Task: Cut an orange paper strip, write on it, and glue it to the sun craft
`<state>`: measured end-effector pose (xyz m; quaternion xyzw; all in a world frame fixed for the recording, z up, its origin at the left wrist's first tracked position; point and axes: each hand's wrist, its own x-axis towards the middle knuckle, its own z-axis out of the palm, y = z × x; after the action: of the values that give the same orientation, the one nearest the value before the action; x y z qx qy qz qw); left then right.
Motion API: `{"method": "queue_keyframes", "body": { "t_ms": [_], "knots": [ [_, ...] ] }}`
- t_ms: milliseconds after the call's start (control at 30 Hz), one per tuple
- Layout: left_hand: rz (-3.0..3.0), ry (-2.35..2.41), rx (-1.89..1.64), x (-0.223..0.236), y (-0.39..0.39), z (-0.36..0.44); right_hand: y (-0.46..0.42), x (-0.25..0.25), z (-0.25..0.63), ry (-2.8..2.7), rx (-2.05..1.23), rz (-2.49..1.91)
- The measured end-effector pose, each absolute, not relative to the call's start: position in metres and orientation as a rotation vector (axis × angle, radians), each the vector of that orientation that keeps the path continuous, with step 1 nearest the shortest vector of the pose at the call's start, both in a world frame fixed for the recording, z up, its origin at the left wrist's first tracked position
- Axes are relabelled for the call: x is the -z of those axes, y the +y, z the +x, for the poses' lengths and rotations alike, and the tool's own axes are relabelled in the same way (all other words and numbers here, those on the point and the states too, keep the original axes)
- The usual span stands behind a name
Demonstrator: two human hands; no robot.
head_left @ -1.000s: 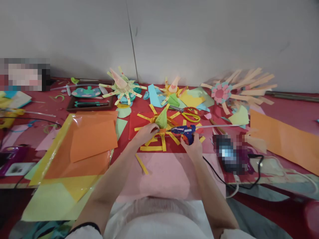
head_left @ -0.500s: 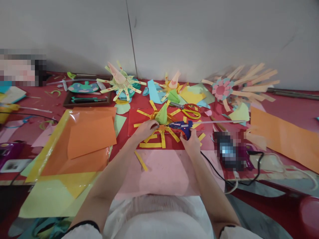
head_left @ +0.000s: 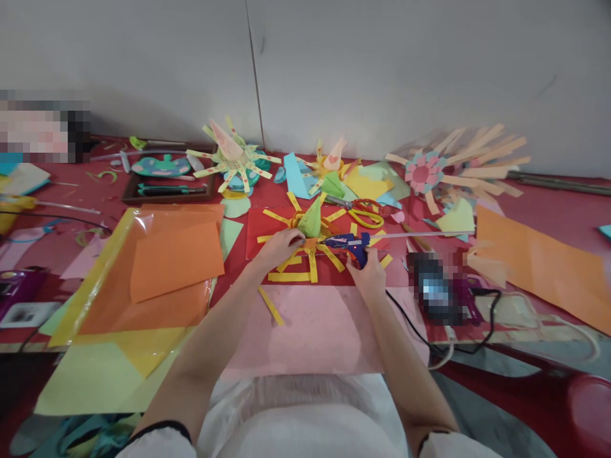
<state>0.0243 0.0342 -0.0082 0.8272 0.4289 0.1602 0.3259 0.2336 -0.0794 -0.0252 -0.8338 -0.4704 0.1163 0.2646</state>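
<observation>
My right hand (head_left: 368, 275) is wrapped round the handle of a blue glue gun (head_left: 351, 242), with a long clear glue stick (head_left: 420, 234) sticking out of its back. The gun's nozzle points left, at a small orange paper piece (head_left: 310, 243). My left hand (head_left: 282, 247) pinches the left end of that piece; its fingertips are partly hidden. Just behind stands a green paper cone (head_left: 311, 219) amid yellow paper strips (head_left: 313, 266) spread out like rays. This lies on a red sheet (head_left: 265, 224). Whether the nozzle touches the orange paper I cannot tell.
Scissors (head_left: 365, 216) with red and yellow handles lie behind the gun. Finished-looking paper flowers (head_left: 233, 156) stand along the wall. Orange sheets (head_left: 176, 261) are at left, more orange paper (head_left: 544, 261) at right. A black cable (head_left: 405, 318) trails beside a phone-like device (head_left: 434, 289).
Both hands and the glue gun hold nearly the same place. The whole view has shifted very slightly.
</observation>
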Motion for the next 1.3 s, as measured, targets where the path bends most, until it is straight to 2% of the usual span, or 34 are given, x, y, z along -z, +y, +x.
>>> {"method": "queue_keyframes", "body": {
  "t_ms": [333,567,867,967,1067,1167,1300],
  "knots": [
    [2.157,1.1,-0.457,0.01,0.035,0.023,-0.077,0.028,0.232,-1.3,-0.328,-2.239],
    [2.179,1.078,-0.457,0.009,0.034,0.023,-0.082,0.016,0.231,-1.135,-0.188,-2.249],
    [2.212,1.091,-0.415,0.007,0.032,0.024,-0.048,0.002,0.302,-1.136,-0.127,-2.27],
    [2.227,1.083,-0.426,0.008,0.032,0.024,-0.035,0.005,0.323,-1.334,-0.138,-2.32],
    [2.26,1.066,-0.437,0.009,0.031,0.024,-0.029,-0.002,0.33,-1.565,0.078,-2.305],
    [2.293,1.07,-0.436,0.011,0.032,0.024,-0.022,-0.016,0.325,-1.858,0.23,-2.014],
    [2.298,1.071,-0.438,0.012,0.033,0.024,-0.008,-0.024,0.31,-2.379,0.187,-1.536]
  ]
}}
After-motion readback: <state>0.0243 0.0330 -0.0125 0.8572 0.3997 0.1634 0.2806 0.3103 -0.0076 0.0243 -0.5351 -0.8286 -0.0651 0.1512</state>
